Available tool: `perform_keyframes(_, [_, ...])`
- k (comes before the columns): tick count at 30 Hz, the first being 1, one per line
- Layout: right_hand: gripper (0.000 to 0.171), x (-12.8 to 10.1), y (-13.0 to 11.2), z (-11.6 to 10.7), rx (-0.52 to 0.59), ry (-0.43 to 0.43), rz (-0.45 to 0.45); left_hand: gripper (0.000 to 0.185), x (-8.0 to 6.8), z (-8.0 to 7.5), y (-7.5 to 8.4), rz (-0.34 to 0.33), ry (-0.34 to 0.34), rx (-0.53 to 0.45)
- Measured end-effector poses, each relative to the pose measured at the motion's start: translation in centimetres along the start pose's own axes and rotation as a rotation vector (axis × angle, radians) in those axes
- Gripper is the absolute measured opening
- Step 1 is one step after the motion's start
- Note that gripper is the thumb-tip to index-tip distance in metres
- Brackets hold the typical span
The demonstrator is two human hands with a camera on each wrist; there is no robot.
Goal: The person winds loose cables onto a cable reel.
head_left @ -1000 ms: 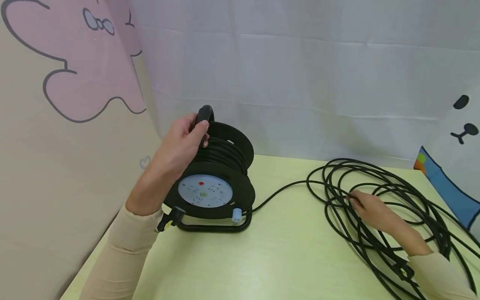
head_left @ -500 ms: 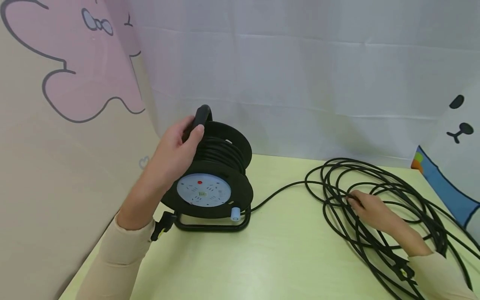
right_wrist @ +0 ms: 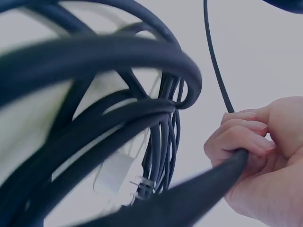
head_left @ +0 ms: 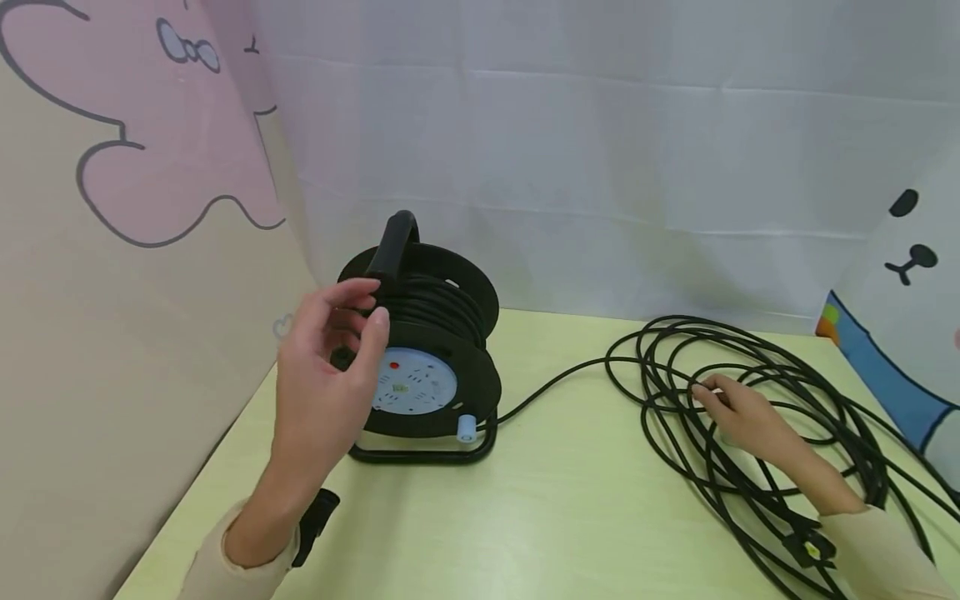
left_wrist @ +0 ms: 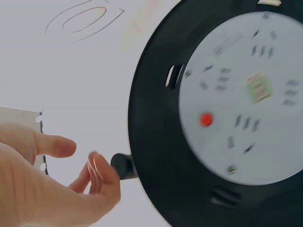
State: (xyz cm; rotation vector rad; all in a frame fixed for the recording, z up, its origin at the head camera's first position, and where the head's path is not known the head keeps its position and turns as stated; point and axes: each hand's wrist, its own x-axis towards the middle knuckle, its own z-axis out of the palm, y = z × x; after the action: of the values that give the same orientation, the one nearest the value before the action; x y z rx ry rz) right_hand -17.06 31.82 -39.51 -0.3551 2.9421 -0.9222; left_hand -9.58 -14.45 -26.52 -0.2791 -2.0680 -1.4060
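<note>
A black cable reel [head_left: 480,375] stands upright on the table with cable wound on its drum. Its pale socket face carries a red button [head_left: 394,365]. My left hand [head_left: 318,392] is in front of the reel, below the carry handle [head_left: 392,246], with thumb and fingers spread apart. In the left wrist view its fingertips are right beside a black knob [left_wrist: 122,165] at the reel's edge. My right hand [head_left: 750,425] grips the black cable [right_wrist: 218,71] with curled fingers. From there the cable runs left to the reel.
Loose loops of black cable [head_left: 873,471] lie on the right of the table [head_left: 540,500]. A pale blue knob [head_left: 467,428] sits low on the reel's front. White cloth [head_left: 562,167] hangs behind; printed panels stand at both sides.
My left hand has let go of the carry handle and moved down and toward me, its fingers opening. My right hand stays on the cable in nearly the same place.
</note>
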Motion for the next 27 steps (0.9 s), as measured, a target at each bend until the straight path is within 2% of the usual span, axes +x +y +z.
perform_keyframes(3, [0.036,0.0,0.0,-0.2,-0.038,0.009,-0.026,0.021,-1.2,0.1,-0.8,-0.033,-0.051,0.026])
perform_keyframes(9, [0.034,-0.1,0.3,-0.6,-0.09,0.038,-0.059,0.014,-2.7,0.8,-3.0,-0.167,-0.165,0.028])
perform_keyframes(18, [0.034,-0.4,0.4,-0.9,-0.092,0.066,-0.066,0.015,-4.3,2.5,-6.6,-0.32,-0.242,-0.001])
perform_keyframes(23, [0.035,-0.4,0.6,-0.8,-0.075,0.061,-0.065,0.018,-5.2,3.2,-7.9,-0.39,-0.286,-0.012])
perform_keyframes(27, [0.035,-0.4,0.7,-0.7,-0.073,0.071,-0.074,0.02,-5.7,3.6,-8.7,-0.421,-0.325,-0.028])
